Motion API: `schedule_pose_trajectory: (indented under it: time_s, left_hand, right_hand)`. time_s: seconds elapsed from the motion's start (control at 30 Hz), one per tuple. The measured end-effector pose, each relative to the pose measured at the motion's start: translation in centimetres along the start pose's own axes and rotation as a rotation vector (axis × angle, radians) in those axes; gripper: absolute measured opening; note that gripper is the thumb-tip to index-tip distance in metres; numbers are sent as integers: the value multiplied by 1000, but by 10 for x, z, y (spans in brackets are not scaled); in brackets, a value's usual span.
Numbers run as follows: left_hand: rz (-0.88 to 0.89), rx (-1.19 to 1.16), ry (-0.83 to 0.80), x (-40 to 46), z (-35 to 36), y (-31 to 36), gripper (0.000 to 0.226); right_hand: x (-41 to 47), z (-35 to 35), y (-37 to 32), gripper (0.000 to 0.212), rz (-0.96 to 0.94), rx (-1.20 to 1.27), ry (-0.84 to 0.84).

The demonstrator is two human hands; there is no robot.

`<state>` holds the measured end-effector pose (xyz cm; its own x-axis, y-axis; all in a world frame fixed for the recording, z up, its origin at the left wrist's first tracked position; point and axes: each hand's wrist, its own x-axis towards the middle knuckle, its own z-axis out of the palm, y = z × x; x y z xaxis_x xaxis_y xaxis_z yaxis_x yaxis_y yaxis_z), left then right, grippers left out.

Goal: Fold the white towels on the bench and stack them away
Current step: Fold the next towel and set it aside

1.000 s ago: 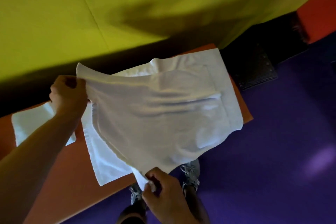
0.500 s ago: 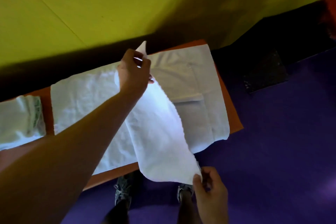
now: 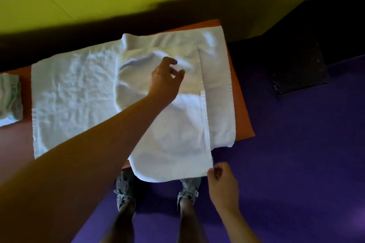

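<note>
Head view: white towel [image 3: 169, 130] folded over on orange bench [image 3: 242, 104], near corner pinched by right hand [image 3: 222, 181]. Left hand [image 3: 165, 80] held open above it, gripping nothing. Edges should be squared before pressing.

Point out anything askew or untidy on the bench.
The folded-over towel lies crooked: its near end overhangs the orange bench edge, pinched at one corner by the right hand, and its far corner is rumpled.
</note>
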<state>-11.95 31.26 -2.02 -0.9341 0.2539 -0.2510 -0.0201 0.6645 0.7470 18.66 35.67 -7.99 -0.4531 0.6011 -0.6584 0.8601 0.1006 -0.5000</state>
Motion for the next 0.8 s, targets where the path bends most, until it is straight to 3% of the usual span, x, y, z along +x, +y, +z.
schedule_pose_trajectory:
  time_s: [0.1, 0.23, 0.3, 0.4, 0.47, 0.57, 0.63, 0.73, 0.8]
  left_hand:
    - [-50, 77, 78, -49, -18, -52, 15]
    - [-304, 163, 153, -136, -50, -116, 4]
    - [-422, 161, 205, -173, -54, -140, 8]
    - [-567, 39, 152, -209, -48, -164, 18]
    - [-550, -70, 91, -217, -45, -173, 26]
    - [-471, -169, -11, -215, -49, -179, 33]
    - [-456, -209, -59, -216, -53, -179, 29]
    - [-519, -242, 2, -223, -62, -181, 4]
    - [-509, -198, 35, -232, -69, -181, 23]
  right_hand:
    - [18, 0, -2, 12, 37, 26, -21]
    - [37, 2, -17, 22, 62, 169, -76]
    - [45, 8, -27, 32, 122, 185, -141]
    - [51, 16, -33, 39, 191, 222, -198]
    - [52, 20, -30, 38, 173, 255, -188]
    - [46, 22, -21, 18, 72, 299, -162]
    - [37, 20, -16, 13, -34, 270, -100]
    - [21, 15, -13, 16, -124, 274, -36]
    - [9, 10, -11, 19, -153, 272, -3]
